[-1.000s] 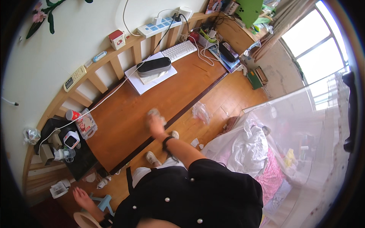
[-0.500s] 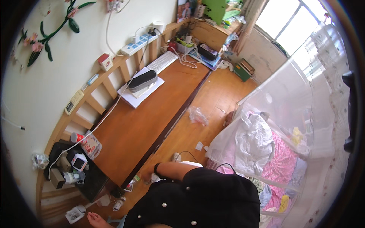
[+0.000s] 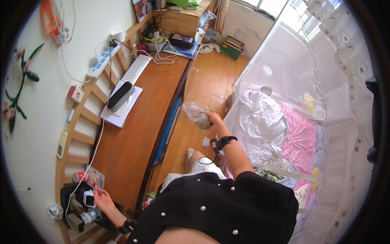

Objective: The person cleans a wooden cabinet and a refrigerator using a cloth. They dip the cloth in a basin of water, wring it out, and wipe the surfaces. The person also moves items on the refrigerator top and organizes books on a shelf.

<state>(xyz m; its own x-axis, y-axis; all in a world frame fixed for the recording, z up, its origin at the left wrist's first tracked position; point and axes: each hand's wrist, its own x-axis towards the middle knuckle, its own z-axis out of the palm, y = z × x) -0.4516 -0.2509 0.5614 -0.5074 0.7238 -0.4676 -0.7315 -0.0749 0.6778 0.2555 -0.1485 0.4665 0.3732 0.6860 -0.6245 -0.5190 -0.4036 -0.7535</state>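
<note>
Wooden floorboards (image 3: 203, 81) run between a long brown desk (image 3: 138, 134) and a netted bed (image 3: 300, 118). Over the floor beside the desk's long edge, the right hand (image 3: 211, 119) has its fingers clamped on a crumpled clear plastic bag (image 3: 195, 112), apparently mid-carry. At the desk's near corner, the left hand (image 3: 99, 198) rests with fingers loosely apart beside a small white gadget (image 3: 89, 198).

Right hand (image 3: 211, 118) raised, fingers clenched; left hand (image 3: 100, 197) low, open.
</note>
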